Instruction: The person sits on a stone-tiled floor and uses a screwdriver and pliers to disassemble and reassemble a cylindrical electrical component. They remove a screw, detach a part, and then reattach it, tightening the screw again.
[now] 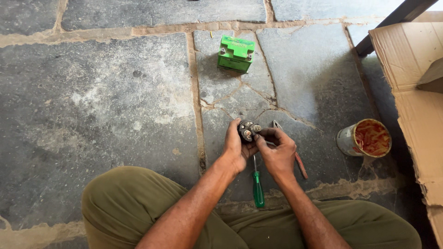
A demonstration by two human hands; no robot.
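Observation:
My left hand grips a small dark round part with metal studs and nuts from its left side. On the part's right edge, the fingers of my right hand pinch one of the studs. Both hands are held low over the stone floor, just in front of my knees. Directly below the hands a green-handled screwdriver lies on the floor. Pliers with a reddish handle lie under and to the right of my right hand, partly hidden by it.
A small green battery stands on the stone slabs farther ahead. An open tin with orange-red residue sits to the right. Flattened cardboard covers the right edge, with a dark bar above it. My olive trouser legs fill the bottom.

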